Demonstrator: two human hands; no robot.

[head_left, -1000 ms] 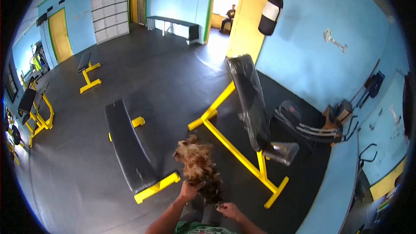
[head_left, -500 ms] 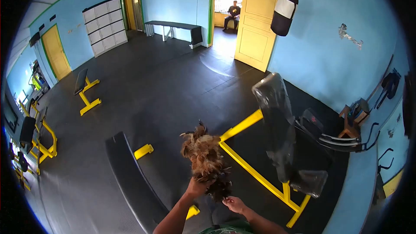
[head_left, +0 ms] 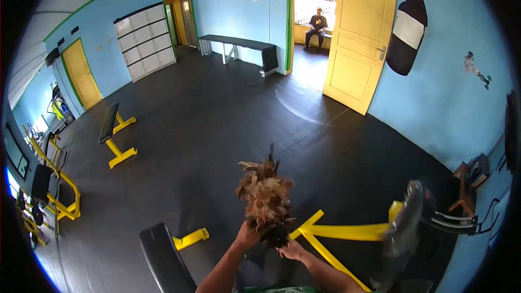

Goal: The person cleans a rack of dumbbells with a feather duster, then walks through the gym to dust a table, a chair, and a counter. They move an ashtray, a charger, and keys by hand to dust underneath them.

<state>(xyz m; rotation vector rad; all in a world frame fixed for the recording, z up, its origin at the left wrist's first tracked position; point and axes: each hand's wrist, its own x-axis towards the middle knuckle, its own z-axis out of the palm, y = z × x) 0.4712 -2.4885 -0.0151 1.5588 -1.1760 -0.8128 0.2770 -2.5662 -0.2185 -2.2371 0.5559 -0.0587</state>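
A brown feather duster [head_left: 266, 192] stands upright in front of me, its dark lower feathers toward my body. My left hand [head_left: 249, 235] is closed round the left side of its lower feathers. At the base, my right hand [head_left: 292, 250] pinches the lower end of the duster, with its fingers partly hidden by the feathers. Below and to the left lies a black padded bench [head_left: 165, 258]. To the right is a yellow-framed bench [head_left: 347, 232] with a plastic-wrapped pad.
Another bench [head_left: 108, 123] and yellow gym equipment [head_left: 68, 206] stand left. White lockers [head_left: 144, 40] and a long black bench [head_left: 239, 42] line the back wall. A punching bag [head_left: 407, 35] hangs beside the yellow door [head_left: 360, 43]. A seated person [head_left: 317, 26] is beyond the doorway.
The view has shifted, so the near benches appear lower and the door and punching bag farther right. My right hand has come closer to the duster's base; my left hand keeps its hold.
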